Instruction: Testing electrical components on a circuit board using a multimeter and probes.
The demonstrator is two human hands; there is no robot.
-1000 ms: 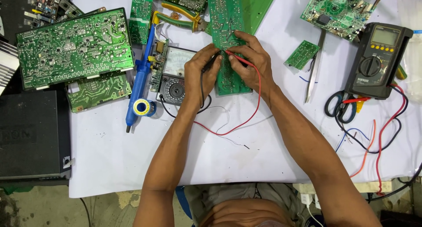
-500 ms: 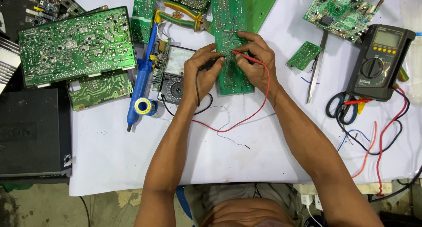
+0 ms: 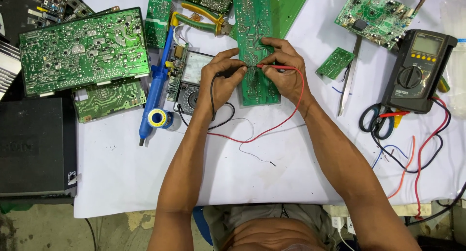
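Note:
A long green circuit board (image 3: pixel 256 27) lies solder side up at the top middle of the white sheet. My left hand (image 3: pixel 219 81) pinches a black test probe (image 3: pixel 227 73) with its tip on the board. My right hand (image 3: pixel 285 70) pinches a red test probe (image 3: pixel 274 66), tip also on the board, close to the black one. Red and black leads (image 3: pixel 272 127) loop back toward an analog meter (image 3: pixel 191 81) lying just left of my left hand.
A large green board (image 3: pixel 82 49) and a smaller one (image 3: pixel 109 99) lie left, above a black box (image 3: pixel 31 146). A blue desoldering pump (image 3: pixel 155 86), solder reel (image 3: pixel 158 118), pliers (image 3: pixel 199 17), tweezers (image 3: pixel 349 81), scissors (image 3: pixel 376 120) and a dark digital multimeter (image 3: pixel 417 69) surround the board.
Both hands have kept the probes on the board with only slight shifts of the tips. The view has drifted a little.

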